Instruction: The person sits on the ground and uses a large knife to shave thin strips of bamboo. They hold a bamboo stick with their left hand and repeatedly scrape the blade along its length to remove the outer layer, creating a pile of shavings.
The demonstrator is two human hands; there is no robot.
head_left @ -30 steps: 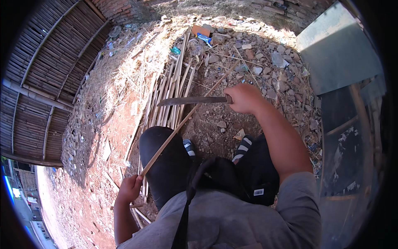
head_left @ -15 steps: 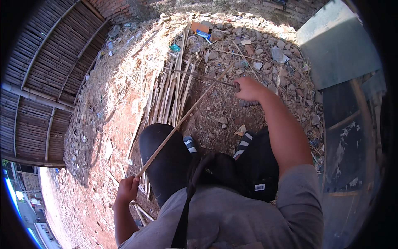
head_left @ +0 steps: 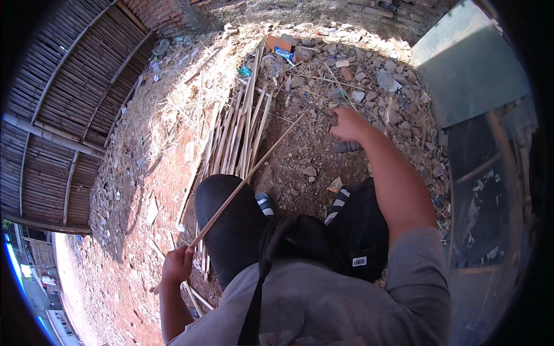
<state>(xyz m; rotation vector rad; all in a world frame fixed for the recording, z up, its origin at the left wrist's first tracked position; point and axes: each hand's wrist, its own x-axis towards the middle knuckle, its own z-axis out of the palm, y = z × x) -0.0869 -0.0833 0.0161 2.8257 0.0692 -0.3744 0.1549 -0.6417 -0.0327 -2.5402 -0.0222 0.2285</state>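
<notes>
My left hand [head_left: 176, 265] is shut on the near end of a long thin bamboo strip [head_left: 254, 173], low at the left beside my knee. The strip slants up and to the right toward my right hand [head_left: 346, 124]. That hand is closed on the handle of a long dark knife [head_left: 303, 104]. Its blade shows as a thin dark line pointing up-left and meets the strip's far end. Several split bamboo strips [head_left: 236, 127] lie in a bundle on the dirt just beyond my knees.
A bamboo-slat wall [head_left: 63, 98] curves along the left and a brick wall [head_left: 167, 11] runs at the top. A grey metal sheet [head_left: 467, 63] leans at the right. Stones and litter [head_left: 369, 75] cover the ground ahead. My black-trousered knees [head_left: 231, 219] fill the middle.
My right hand has moved away from me and slightly right with the knife. The blade, seen flat and level before, now shows edge-on. My left hand keeps its hold on the strip.
</notes>
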